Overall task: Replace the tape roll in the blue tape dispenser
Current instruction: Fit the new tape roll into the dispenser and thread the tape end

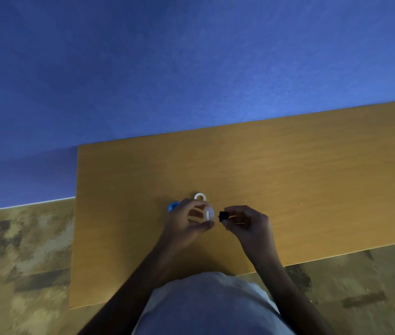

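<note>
My left hand (186, 218) holds a whitish tape roll (209, 213) between fingertips and thumb, above the wooden table (288, 180). My right hand (244, 220) pinches a small black spool piece (223, 216) just to the right of the roll, a narrow gap between them. The blue tape dispenser (173, 206) lies on the table behind my left hand, mostly hidden by it. A white ring, an empty tape core (200, 197), lies flat on the table just beyond my left fingers.
The table's near edge runs close to my torso, and its left edge is at about a quarter of the view. A blue wall stands behind the table. Mottled brown floor shows on both sides.
</note>
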`<state>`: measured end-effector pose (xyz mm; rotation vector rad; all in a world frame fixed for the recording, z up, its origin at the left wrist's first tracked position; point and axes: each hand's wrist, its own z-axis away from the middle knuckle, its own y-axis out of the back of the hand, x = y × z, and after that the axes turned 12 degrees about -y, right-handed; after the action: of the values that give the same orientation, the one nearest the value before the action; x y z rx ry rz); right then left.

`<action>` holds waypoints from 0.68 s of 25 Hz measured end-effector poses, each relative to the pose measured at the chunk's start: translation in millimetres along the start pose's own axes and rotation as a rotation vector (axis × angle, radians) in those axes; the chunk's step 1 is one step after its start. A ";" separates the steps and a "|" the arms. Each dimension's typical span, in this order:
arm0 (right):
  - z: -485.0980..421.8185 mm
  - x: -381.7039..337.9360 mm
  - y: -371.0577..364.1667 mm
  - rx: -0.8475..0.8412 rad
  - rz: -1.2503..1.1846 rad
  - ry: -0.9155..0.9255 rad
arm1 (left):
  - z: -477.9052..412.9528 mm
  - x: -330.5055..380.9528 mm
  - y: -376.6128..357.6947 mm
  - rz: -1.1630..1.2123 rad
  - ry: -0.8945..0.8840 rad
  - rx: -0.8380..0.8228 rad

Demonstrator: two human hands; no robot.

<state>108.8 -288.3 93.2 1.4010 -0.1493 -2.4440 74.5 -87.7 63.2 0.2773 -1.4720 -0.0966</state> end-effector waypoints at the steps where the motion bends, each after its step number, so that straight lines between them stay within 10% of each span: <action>1: 4.1 -6.3 -1.7 -0.021 -0.008 0.027 | 5.7 10.8 6.3 0.065 -0.001 0.035; 17: 60.8 -53.6 -38.6 -0.210 -0.166 0.243 | 57.6 69.5 52.7 0.079 -0.093 0.205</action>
<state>73.3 -238.6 159.0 1.6523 0.2812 -2.3085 19.1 -60.3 147.5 0.3848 -1.5862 0.1074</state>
